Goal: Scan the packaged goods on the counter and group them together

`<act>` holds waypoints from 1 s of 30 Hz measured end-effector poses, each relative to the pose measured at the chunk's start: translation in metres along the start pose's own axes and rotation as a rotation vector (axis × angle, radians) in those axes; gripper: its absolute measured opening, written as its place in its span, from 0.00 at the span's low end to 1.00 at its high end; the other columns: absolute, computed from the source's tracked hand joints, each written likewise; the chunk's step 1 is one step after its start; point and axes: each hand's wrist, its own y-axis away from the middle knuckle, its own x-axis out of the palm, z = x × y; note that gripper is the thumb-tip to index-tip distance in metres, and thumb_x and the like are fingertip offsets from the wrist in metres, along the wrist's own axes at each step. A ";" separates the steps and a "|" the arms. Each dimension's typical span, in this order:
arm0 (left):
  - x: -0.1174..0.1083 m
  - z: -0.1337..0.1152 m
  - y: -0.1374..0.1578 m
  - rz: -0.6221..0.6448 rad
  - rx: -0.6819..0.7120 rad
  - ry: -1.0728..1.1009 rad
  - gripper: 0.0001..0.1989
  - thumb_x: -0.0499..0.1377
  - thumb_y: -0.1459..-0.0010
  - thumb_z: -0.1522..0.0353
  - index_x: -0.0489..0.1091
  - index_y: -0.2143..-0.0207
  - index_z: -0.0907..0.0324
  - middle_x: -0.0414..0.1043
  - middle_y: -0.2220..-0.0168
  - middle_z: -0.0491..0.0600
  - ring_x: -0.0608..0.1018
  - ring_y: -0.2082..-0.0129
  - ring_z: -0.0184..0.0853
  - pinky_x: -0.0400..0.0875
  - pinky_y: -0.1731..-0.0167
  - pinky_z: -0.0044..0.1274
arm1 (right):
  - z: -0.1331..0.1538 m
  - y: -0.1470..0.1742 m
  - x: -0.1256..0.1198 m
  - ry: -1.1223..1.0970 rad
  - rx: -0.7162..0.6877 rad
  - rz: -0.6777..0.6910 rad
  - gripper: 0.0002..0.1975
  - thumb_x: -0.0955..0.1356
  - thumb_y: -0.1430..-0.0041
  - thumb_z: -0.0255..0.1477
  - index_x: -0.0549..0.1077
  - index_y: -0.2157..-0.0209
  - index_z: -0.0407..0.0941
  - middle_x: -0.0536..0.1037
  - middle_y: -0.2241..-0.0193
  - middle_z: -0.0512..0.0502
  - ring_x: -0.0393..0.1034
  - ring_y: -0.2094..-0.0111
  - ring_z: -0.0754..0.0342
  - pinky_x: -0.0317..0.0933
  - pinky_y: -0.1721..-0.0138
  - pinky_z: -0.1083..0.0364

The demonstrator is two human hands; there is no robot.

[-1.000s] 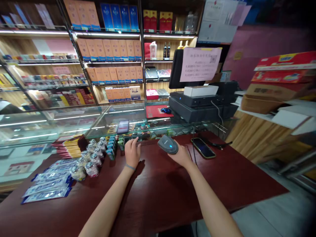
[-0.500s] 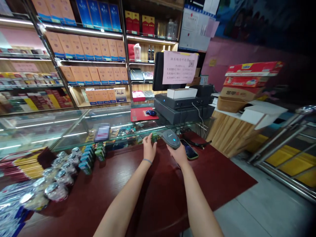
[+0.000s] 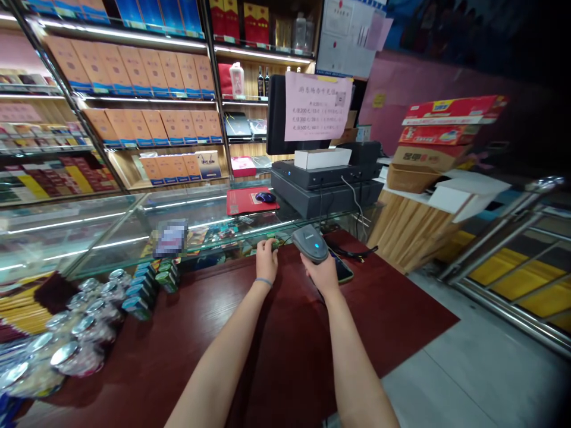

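Note:
My right hand (image 3: 320, 272) is wrapped round the handle of a grey barcode scanner (image 3: 310, 242) with a blue light on top; its head points toward the upper left. Just left of it, my left hand (image 3: 266, 260), with a band on the wrist, is closed on a small green box (image 3: 275, 244), mostly hidden by the fingers. Both hands are over the dark red tabletop (image 3: 223, 333), close to the glass counter. A phone (image 3: 343, 270) lies partly behind my right hand.
Small green boxes (image 3: 168, 278), blue-green boxes (image 3: 138, 297) and lidded jars (image 3: 79, 358) stand at the left. Behind are a glass counter (image 3: 120, 229), a mouse (image 3: 266, 197) and a monitor (image 3: 275, 119). Black cables (image 3: 359, 252) lie at the right, near a metal railing (image 3: 499, 297).
The view has shifted, so the shelves and counter sit higher and further left. My left hand has turned over the small green box, which now shows less. The scanner stays in my right hand.

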 end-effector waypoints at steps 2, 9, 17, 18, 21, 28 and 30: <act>-0.003 -0.004 0.000 0.031 0.011 -0.002 0.16 0.56 0.38 0.76 0.71 0.49 0.56 0.69 0.53 0.55 0.73 0.49 0.44 0.69 0.43 0.40 | 0.001 0.001 0.001 -0.001 0.006 0.010 0.23 0.71 0.46 0.48 0.76 0.57 0.45 0.83 0.72 0.40 0.81 0.65 0.39 0.72 0.68 0.50; -0.027 -0.013 0.011 0.015 -0.021 0.016 0.11 0.53 0.34 0.75 0.72 0.55 0.57 0.71 0.61 0.53 0.74 0.58 0.41 0.71 0.50 0.37 | 0.006 0.005 0.006 0.048 -0.018 0.041 0.22 0.71 0.47 0.44 0.76 0.55 0.45 0.84 0.67 0.39 0.81 0.60 0.38 0.73 0.63 0.48; -0.049 0.003 0.016 0.098 -0.085 0.186 0.29 0.55 0.44 0.82 0.66 0.41 0.56 0.64 0.46 0.56 0.74 0.49 0.38 0.70 0.42 0.38 | 0.006 0.004 0.006 0.052 -0.047 0.037 0.25 0.71 0.47 0.44 0.76 0.52 0.44 0.84 0.61 0.36 0.80 0.55 0.38 0.73 0.60 0.48; -0.049 0.005 0.016 0.139 -0.092 0.215 0.32 0.58 0.45 0.81 0.64 0.38 0.55 0.62 0.43 0.56 0.74 0.48 0.39 0.69 0.41 0.38 | 0.006 0.003 0.005 0.048 -0.054 0.035 0.25 0.71 0.47 0.44 0.76 0.53 0.44 0.84 0.62 0.36 0.80 0.55 0.38 0.73 0.61 0.48; -0.043 0.008 0.014 0.218 -0.098 0.264 0.42 0.65 0.50 0.79 0.60 0.34 0.53 0.60 0.38 0.57 0.70 0.41 0.44 0.66 0.38 0.41 | 0.006 0.003 0.004 0.037 -0.062 0.025 0.23 0.71 0.48 0.45 0.76 0.55 0.44 0.84 0.64 0.38 0.80 0.57 0.39 0.73 0.62 0.48; -0.020 0.003 0.015 0.255 -0.101 0.313 0.37 0.66 0.49 0.79 0.64 0.38 0.55 0.66 0.40 0.58 0.72 0.41 0.45 0.66 0.38 0.42 | 0.003 0.002 0.005 0.011 -0.034 0.030 0.24 0.71 0.48 0.45 0.76 0.55 0.44 0.84 0.66 0.37 0.80 0.57 0.37 0.73 0.62 0.47; -0.017 0.002 0.017 0.271 -0.130 0.302 0.34 0.65 0.48 0.79 0.65 0.39 0.56 0.70 0.44 0.57 0.76 0.46 0.43 0.68 0.41 0.42 | 0.003 0.002 0.005 0.017 -0.033 0.033 0.23 0.71 0.48 0.45 0.76 0.56 0.44 0.84 0.66 0.37 0.80 0.58 0.37 0.73 0.63 0.47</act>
